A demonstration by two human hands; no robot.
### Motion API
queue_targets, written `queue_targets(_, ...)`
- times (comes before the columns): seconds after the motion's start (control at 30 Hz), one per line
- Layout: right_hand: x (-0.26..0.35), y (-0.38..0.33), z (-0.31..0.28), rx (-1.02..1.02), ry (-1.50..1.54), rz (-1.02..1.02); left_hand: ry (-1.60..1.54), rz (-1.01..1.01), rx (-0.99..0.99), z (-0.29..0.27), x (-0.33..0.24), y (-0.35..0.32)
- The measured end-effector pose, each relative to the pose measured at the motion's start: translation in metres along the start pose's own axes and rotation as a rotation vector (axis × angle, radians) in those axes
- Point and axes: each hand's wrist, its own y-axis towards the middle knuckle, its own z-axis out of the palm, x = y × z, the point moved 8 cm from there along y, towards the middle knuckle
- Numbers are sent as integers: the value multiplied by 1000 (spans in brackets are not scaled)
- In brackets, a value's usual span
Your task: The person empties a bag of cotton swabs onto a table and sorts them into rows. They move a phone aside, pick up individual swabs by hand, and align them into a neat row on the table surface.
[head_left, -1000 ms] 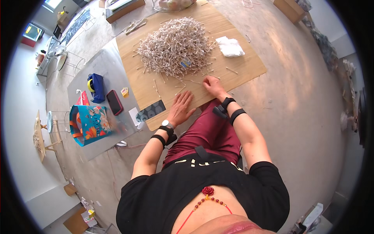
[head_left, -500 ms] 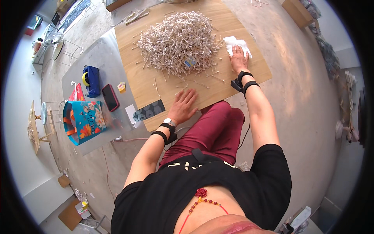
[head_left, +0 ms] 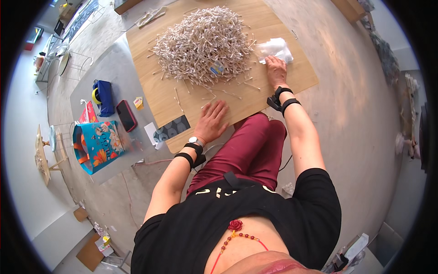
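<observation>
My left hand [head_left: 212, 119] lies flat on the near edge of the wooden board [head_left: 255, 98], its fingers stretched out and holding nothing. At the right side of the board, my right hand [head_left: 276, 71] has its fingers bent and close together on the near edge of a stack of thin white plastic bags [head_left: 276, 48]. The thumb is hidden. A large heap of cotton swabs [head_left: 200, 45] covers the middle of the board, with a small blue-and-yellow packet [head_left: 216, 68] on its near slope. Several loose swabs [head_left: 235, 95] lie between the heap and my left hand.
On the grey table to the left are a blue tape dispenser [head_left: 105, 98], a phone in a red case [head_left: 126, 116], a small yellow-and-white packet [head_left: 138, 102] and a turquoise flowered bag [head_left: 98, 146]. A patterned dark card [head_left: 172, 129] lies at the board's corner. Pale gloves [head_left: 150, 17] rest at the far left.
My right hand has drawn back toward me, from lying flat over the plastic bags to their near edge. My left hand stays on the board. The whole view has shifted slightly.
</observation>
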Motion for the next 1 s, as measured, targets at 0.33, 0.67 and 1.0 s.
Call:
queue_targets(0.33, 7, 1, -22, 164, 72, -15, 26, 8, -31, -1, 1, -4)
queue_targets(0.67, -62, 35, -46, 58, 47, 478, 19, 6, -45, -2, 2, -4)
queue_targets(1.0, -84, 48, -1, 500, 112, 808, 5, 10, -35, -4, 3, -4)
